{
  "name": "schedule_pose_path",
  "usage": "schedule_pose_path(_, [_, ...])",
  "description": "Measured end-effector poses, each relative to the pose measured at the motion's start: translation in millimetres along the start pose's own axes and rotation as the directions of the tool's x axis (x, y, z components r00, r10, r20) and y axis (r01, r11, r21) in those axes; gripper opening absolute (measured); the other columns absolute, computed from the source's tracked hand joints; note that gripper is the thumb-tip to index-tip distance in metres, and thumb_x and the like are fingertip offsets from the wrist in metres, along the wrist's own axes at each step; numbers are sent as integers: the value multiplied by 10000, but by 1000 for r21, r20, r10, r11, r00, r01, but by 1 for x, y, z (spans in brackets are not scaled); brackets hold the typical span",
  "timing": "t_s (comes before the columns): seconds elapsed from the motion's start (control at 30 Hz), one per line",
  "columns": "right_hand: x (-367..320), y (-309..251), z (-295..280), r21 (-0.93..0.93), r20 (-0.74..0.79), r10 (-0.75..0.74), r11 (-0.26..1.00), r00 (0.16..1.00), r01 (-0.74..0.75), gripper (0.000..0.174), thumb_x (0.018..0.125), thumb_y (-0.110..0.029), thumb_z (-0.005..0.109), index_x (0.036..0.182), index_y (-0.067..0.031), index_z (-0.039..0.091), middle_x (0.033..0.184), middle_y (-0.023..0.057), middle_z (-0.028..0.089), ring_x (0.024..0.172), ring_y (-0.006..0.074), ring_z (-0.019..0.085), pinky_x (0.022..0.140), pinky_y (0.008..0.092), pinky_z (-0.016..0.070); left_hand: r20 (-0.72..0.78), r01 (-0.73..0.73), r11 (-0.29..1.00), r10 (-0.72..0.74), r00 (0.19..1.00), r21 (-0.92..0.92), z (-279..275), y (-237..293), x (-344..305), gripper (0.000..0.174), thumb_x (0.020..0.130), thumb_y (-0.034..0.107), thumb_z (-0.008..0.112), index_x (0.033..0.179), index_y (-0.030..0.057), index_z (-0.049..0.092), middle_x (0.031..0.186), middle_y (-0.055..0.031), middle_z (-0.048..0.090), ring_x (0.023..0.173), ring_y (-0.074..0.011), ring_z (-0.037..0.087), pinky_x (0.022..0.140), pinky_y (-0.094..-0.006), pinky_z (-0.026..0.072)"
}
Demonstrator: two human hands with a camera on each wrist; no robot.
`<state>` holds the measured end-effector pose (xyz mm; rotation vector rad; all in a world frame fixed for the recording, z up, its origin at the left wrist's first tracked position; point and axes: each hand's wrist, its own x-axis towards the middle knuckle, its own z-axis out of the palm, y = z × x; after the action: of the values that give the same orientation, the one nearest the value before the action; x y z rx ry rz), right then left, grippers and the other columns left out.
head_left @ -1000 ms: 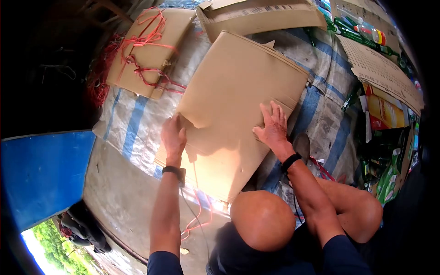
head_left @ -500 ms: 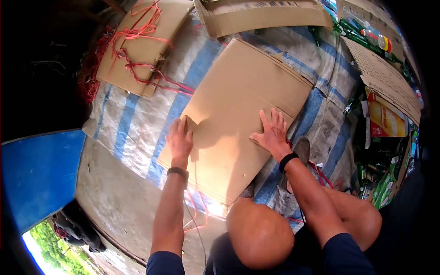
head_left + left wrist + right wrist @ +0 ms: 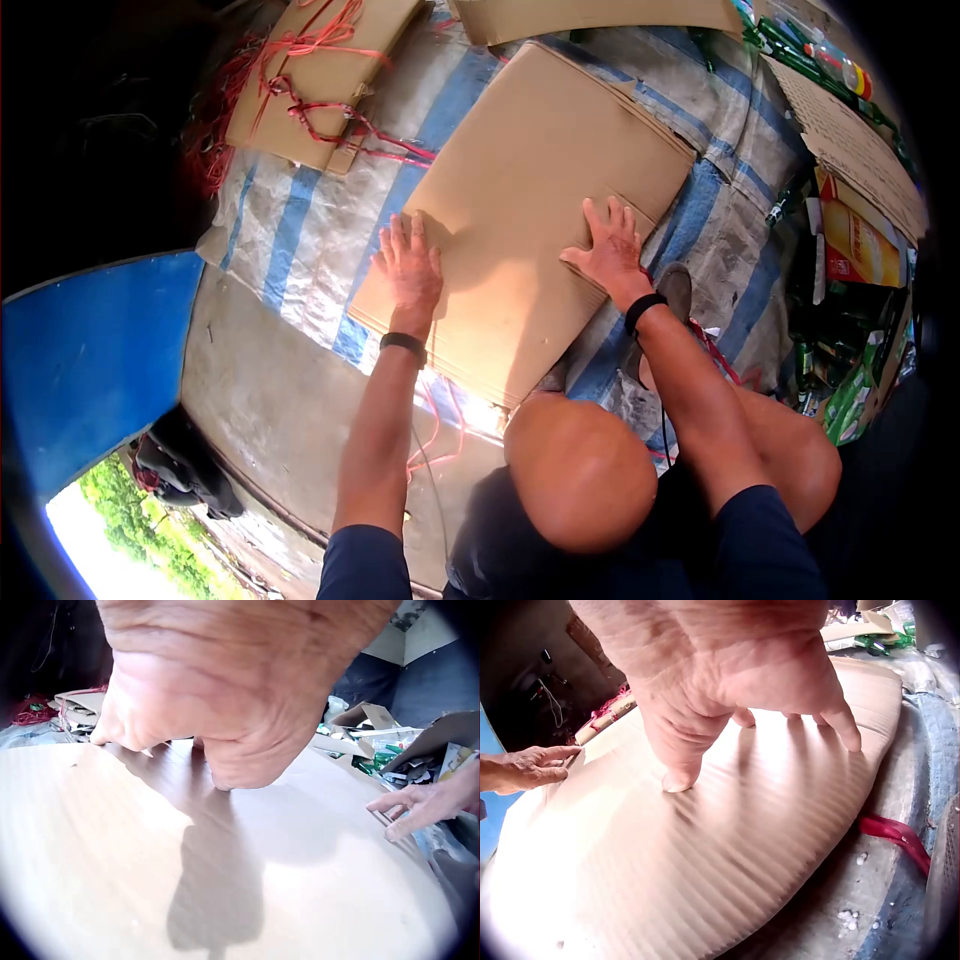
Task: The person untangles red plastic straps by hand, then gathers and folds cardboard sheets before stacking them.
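A stack of flat brown cardboard (image 3: 540,170) lies on a blue-and-white striped sheet. On its left part rests my left hand (image 3: 410,265), fingers spread. Near the stack's right edge my right hand (image 3: 612,250) touches the top with fingers apart. In the left wrist view, the left hand (image 3: 232,690) has its fingertips on the board (image 3: 322,900). The right wrist view shows the right hand's (image 3: 735,682) thumb and fingertips touching the cardboard (image 3: 667,862). Neither hand is curled round anything.
Upper left lies a cardboard bundle (image 3: 300,110) with red string. Another cardboard piece (image 3: 600,12) is at the top. Green bottles, a printed carton (image 3: 855,240) and a cardboard sheet (image 3: 850,140) fill the right side. A blue panel (image 3: 100,360) stands left; a bent knee (image 3: 580,470) is close below the stack.
My left hand has moved from the stack's left edge inward onto its top, its fingers now more spread. My right hand stays near the right edge. The head view has shifted.
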<state>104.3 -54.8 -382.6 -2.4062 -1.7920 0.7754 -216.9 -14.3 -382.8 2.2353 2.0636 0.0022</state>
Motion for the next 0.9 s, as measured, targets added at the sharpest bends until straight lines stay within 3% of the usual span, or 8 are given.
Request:
schedule_pose_path(0.13, [0,0,3,10,-14,0,1000,1000,0,1002,711,-489,851,1551,-235,368,1621,193,217,1473,461,195,1094,685,314,20,-90,995,92,996,-52,-1,4,-22,830,868,320,745,1563,149,326,1642,-147,235,1500,-436,220,1125,-697,264])
schedule_pose_path(0.23, [0,0,1,5,10,2,1000,1000,-2,992,715,-470,853,1549,-231,370,1624,197,208,1472,469,191,1092,681,318,159,-80,994,90,983,-69,-9,24,-49,1087,694,477,857,1572,147,308,1665,-160,187,1524,-437,155,1124,-714,252])
schedule_pose_path(0.37, [0,0,3,-13,9,-8,1000,1000,8,982,719,-457,853,1544,-220,375,1620,206,220,1466,483,196,1076,677,341,221,-58,994,77,972,-93,-10,49,-75,1185,598,482,898,1567,133,314,1656,-191,189,1514,-463,159,1111,-718,271])
schedule_pose_path(0.6, [12,7,-7,-113,123,-34,992,992,48,909,736,-462,813,1515,-207,421,1605,230,253,1454,486,241,1092,606,370,398,22,996,12,917,-81,-5,62,-66,1202,600,462,910,1569,105,296,1659,-206,158,1519,-459,142,1125,-685,287])
schedule_pose_path(0.67, [8,16,-10,-121,155,-55,990,986,74,871,747,-437,802,1501,-195,440,1608,227,250,1461,481,237,1108,587,371,336,-20,997,43,941,-71,-4,62,-67,1217,578,474,925,1560,96,314,1640,-229,204,1490,-483,200,1026,-696,405])
schedule_pose_path(0.77, [4,39,-12,-127,151,-207,966,967,227,801,764,-392,778,1469,-160,478,1592,227,290,1458,471,274,1137,539,371,392,-16,998,40,919,-63,4,61,-65,1191,611,485,909,1548,59,310,1629,-253,187,1478,-488,199,1012,-656,439])
schedule_pose_path(0.83, [1,53,-15,1,96,-340,940,935,342,755,782,-392,758,1441,-124,509,1545,235,382,1440,451,339,1156,491,367,378,-40,999,50,925,-35,8,60,-65,1197,608,482,915,1546,52,307,1613,-273,209,1457,-498,233,964,-606,510])
schedule_pose_path(0.9, [-7,54,-7,68,141,-285,958,948,278,720,799,-382,746,1425,-107,519,1501,237,437,1411,439,386,1148,486,377,383,-33,999,43,923,-33,10,62,-64,1204,605,473,920,1548,50,302,1613,-274,206,1459,-500,229,973,-593,512])
